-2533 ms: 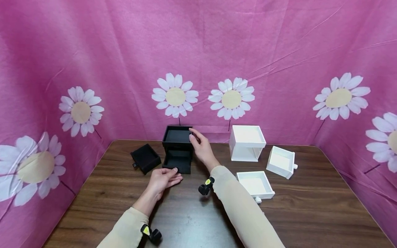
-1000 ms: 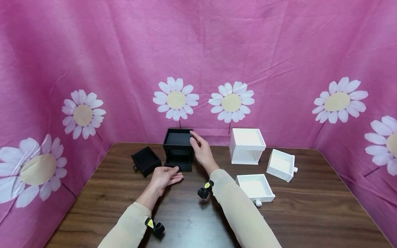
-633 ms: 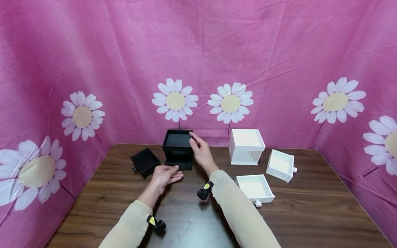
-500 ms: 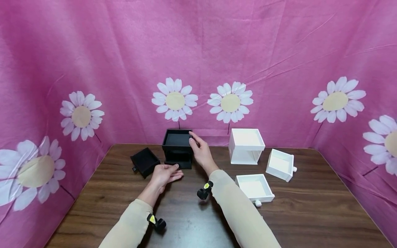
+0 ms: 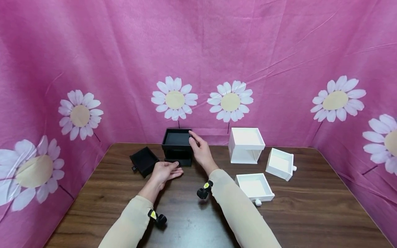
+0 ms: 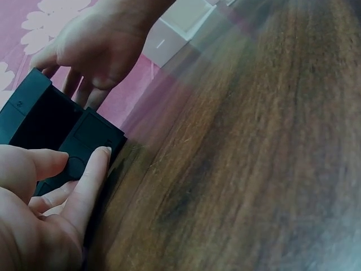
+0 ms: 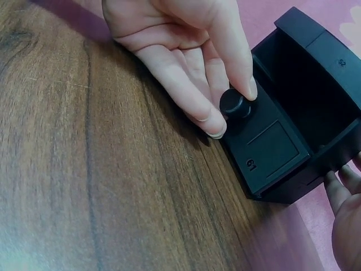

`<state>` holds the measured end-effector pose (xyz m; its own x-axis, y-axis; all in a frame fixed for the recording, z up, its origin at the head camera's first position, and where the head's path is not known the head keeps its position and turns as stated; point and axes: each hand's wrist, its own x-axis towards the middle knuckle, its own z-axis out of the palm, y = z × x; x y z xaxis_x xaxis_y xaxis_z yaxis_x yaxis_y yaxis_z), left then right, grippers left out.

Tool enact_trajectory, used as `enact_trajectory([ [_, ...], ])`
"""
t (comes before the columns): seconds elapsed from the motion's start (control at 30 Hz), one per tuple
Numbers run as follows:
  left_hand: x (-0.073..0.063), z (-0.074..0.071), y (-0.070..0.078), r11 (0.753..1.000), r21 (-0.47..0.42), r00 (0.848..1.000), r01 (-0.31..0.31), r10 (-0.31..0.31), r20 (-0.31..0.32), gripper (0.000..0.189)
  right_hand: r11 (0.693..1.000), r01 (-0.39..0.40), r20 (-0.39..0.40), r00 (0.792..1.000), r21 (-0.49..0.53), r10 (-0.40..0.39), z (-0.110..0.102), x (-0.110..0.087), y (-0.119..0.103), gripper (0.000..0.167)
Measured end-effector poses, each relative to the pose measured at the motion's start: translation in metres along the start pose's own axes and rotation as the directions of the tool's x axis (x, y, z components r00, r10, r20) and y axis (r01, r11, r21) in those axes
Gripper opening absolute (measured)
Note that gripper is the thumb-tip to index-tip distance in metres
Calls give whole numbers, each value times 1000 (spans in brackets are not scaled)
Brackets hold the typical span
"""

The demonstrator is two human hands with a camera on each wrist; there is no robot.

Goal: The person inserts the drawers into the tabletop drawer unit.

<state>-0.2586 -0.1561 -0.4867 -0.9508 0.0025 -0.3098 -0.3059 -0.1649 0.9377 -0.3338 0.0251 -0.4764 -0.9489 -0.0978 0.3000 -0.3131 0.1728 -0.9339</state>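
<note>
At the back of the table stands a small black cabinet with a tray-like top. A black drawer, marked 61, sits in its lower slot, its front close to the opening; the slot above it is hollow. My left hand pinches the drawer's round knob between thumb and fingers. My right hand holds the cabinet's upper right side, with thumb and index finger at the top rim and the other fingers along the side wall.
Left of the cabinet lies another black drawer, turned at an angle. To the right stand a white cabinet and two loose white drawers, one beside it and one in front. A pink cloth with daisies hangs behind the table.
The lower black drawer has slid farther into the cabinet, with my left hand moving away from me along with it. My right hand has stayed on the cabinet's side.
</note>
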Motion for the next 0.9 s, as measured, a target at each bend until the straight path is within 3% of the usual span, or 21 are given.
enact_trajectory([
  [0.9, 13, 0, 3, 999, 51, 1000, 9, -7, -28, 35, 1000, 6, -11, 1000, -8, -6, 1, -2, -2, 41],
])
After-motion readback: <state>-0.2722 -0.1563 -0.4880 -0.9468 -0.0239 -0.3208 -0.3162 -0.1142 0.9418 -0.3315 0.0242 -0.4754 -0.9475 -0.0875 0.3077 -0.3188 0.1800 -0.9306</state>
